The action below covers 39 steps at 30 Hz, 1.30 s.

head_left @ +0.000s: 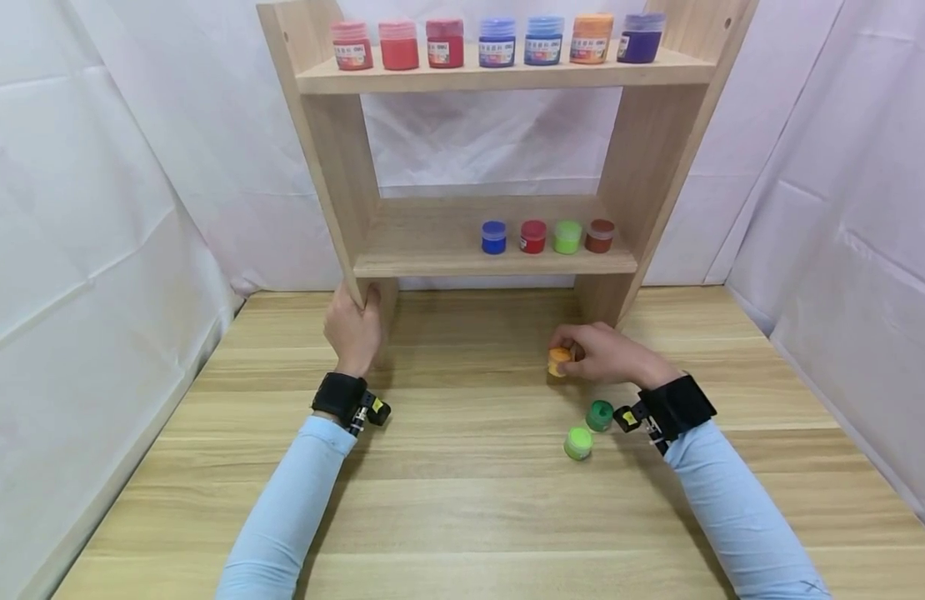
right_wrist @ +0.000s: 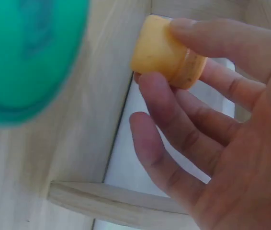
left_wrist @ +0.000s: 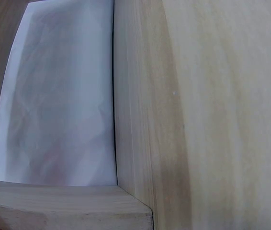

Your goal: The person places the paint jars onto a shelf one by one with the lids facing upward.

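Observation:
My left hand [head_left: 355, 332] grips the lower front edge of the wooden shelf's left side panel [head_left: 323, 158], with the thumb on the inner side; the left wrist view shows the shelf's wood [left_wrist: 135, 143] but not the hand. With thumb and fingers my right hand [head_left: 601, 353] pinches a small yellow-orange paint jar [head_left: 558, 362], low in front of the shelf's right side. The right wrist view shows this jar [right_wrist: 162, 50] tilted between thumb and fingertips. Nearer the person, a dark green paint jar [head_left: 600, 415] and a light green paint jar [head_left: 578, 443] sit on the table.
On the lower board [head_left: 432, 265] stand a blue jar [head_left: 494, 238], a red jar [head_left: 533, 238], a light green jar [head_left: 567, 238] and a brown jar [head_left: 600, 237]. Several larger paint jars, including an orange one [head_left: 591, 40], line the upper board [head_left: 462, 79]. White cloth [head_left: 117, 208] surrounds the table.

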Each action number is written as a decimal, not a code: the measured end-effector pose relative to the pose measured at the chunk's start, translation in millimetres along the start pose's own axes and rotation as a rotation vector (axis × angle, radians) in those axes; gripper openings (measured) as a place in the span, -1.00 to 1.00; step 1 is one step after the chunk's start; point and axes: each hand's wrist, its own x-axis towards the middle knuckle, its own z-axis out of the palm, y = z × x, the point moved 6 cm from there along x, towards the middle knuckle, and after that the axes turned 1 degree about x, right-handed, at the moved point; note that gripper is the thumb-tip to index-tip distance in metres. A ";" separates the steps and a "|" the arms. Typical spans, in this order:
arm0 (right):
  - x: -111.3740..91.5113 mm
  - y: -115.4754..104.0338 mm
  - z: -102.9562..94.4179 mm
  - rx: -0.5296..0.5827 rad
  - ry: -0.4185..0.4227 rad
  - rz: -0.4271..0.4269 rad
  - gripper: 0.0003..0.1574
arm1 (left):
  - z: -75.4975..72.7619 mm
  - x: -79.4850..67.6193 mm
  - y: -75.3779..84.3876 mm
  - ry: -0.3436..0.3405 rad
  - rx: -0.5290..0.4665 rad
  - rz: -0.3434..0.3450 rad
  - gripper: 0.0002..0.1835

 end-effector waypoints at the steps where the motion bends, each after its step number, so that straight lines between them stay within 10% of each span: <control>1: 0.8 -2.1 -2.0 -0.008 0.014 -0.012 -0.69 | -0.5 0.4 -0.2 0.002 0.004 -0.001 -0.76; 39: 86.8 -117.1 -36.9 -0.149 0.043 -0.273 -0.70 | 1.1 0.5 -1.2 0.005 0.004 0.019 -0.77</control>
